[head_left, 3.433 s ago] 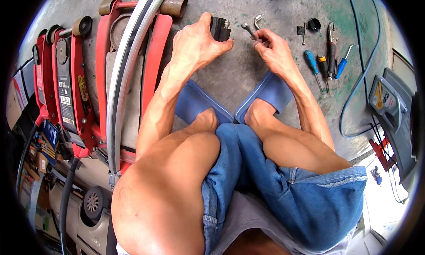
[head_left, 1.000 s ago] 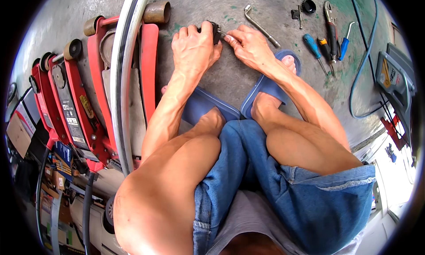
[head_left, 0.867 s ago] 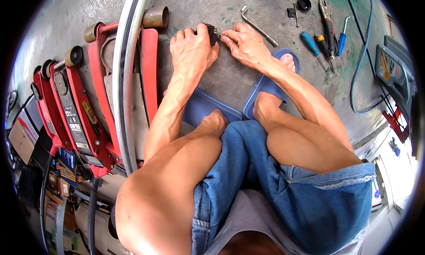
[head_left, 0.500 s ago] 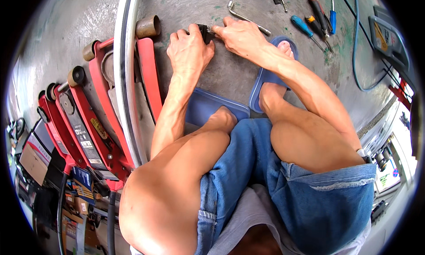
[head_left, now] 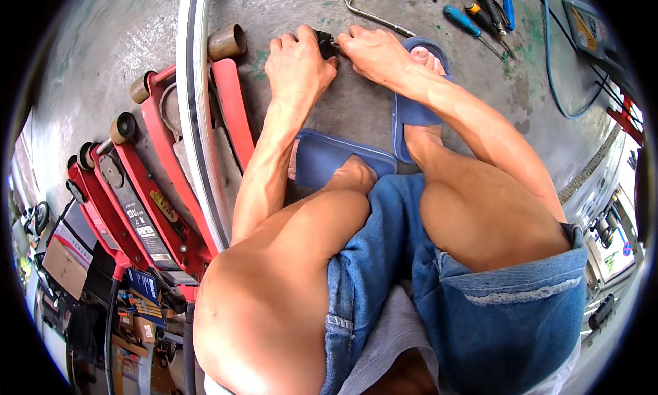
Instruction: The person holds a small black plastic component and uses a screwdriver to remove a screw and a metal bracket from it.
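Observation:
Over the concrete floor in front of my feet, my left hand (head_left: pixel 299 64) is closed around a small black part (head_left: pixel 325 44). Its exact kind cannot be made out, since my fingers cover much of it. My right hand (head_left: pixel 377 55) meets it from the right, thumb and fingers pinched at its side; whatever they grip there is hidden. Just beyond my right hand lies an L-shaped socket wrench (head_left: pixel 378 18). Farther right on the floor are a blue-handled screwdriver (head_left: pixel 462 21) and an orange-and-black handled tool (head_left: pixel 480 14).
Red floor jacks (head_left: pixel 147 196) stand at my left, behind a long silver rail (head_left: pixel 195 114). A metal cylinder (head_left: pixel 226 42) sits beside the rail. Blue slippers (head_left: pixel 329 158) are on my feet. To the right run a blue hose (head_left: pixel 550 73) and a dark grey container (head_left: pixel 593 35).
The view has shifted a little, and the floor tools sit higher in it. Both hands stay together at the black part, with slightly turned fingers; a silvery bit by my right fingers is less visible.

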`<state>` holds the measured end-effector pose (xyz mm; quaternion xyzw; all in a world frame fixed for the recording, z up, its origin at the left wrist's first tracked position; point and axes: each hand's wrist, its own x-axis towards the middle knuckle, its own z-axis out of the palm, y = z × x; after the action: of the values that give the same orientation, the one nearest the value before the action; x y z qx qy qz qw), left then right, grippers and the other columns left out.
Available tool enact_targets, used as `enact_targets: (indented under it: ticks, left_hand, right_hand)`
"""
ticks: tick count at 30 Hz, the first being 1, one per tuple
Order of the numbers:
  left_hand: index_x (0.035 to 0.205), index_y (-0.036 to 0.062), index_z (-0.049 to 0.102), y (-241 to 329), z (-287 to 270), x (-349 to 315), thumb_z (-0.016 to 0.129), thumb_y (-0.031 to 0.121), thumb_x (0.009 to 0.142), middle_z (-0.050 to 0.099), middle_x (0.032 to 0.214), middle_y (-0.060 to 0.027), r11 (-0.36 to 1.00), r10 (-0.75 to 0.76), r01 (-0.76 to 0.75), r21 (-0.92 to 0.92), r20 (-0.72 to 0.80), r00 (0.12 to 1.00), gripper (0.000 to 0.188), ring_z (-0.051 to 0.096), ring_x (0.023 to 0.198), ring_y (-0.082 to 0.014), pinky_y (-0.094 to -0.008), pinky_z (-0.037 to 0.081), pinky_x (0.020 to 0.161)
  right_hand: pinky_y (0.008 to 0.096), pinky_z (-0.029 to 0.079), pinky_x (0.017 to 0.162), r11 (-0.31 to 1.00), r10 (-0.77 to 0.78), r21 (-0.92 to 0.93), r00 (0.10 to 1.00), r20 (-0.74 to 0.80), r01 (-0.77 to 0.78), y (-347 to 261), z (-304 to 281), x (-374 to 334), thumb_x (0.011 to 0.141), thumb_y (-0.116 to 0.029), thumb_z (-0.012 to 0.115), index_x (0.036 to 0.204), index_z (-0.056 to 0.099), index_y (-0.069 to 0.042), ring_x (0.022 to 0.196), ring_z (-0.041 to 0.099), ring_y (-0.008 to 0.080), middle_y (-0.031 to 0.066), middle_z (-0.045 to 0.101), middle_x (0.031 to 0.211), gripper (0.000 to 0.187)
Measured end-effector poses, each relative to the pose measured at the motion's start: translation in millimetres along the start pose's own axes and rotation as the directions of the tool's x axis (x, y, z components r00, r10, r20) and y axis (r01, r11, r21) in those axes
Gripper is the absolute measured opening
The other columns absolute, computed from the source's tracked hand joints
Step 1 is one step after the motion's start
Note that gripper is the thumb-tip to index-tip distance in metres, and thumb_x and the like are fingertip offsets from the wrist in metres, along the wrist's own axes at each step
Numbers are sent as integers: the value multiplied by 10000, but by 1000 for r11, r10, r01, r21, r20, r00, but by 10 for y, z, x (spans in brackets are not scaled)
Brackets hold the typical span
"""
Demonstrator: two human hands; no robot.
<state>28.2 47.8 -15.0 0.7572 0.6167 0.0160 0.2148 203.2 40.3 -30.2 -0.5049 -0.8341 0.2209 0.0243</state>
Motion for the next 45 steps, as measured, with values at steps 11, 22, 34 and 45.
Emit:
enact_targets:
  ticks: [11,22,34,45]
  left_hand:
    - [1226,-28,636,12,73,-61,853,333,732,667,1149,-266,986,-127,131,-100,52,991,649,581,1139,-445,-495,475,988]
    - [1220,-70,563,49,54,-43,820,238,749,674,1143,-288,938,-244,279,-208,176,954,618,591,1125,-475,-520,471,990]
    - [1224,-61,566,79,56,-136,822,213,761,672,1131,-272,962,-171,189,-196,104,980,596,601,1098,-449,-496,477,974]
    - [1264,-19,581,129,100,-204,840,237,747,663,1132,-232,972,-172,179,-150,55,984,633,575,1086,-425,-497,453,974]
  right_hand:
    - [479,606,727,997,11,75,998,64,-16,107,68,86,774,-121,709,802,708,40,824,716,422,263,694,863,164]
    - [515,579,728,975,8,219,986,167,-45,137,0,245,813,-138,713,847,708,53,827,695,461,303,676,812,194]
    - [506,568,758,931,3,356,975,220,-84,185,-95,269,822,-170,731,885,697,45,872,695,444,277,687,841,227]
    - [485,566,789,977,177,-120,984,17,-174,570,-484,215,870,-154,680,1039,632,-38,944,673,388,177,659,970,210]
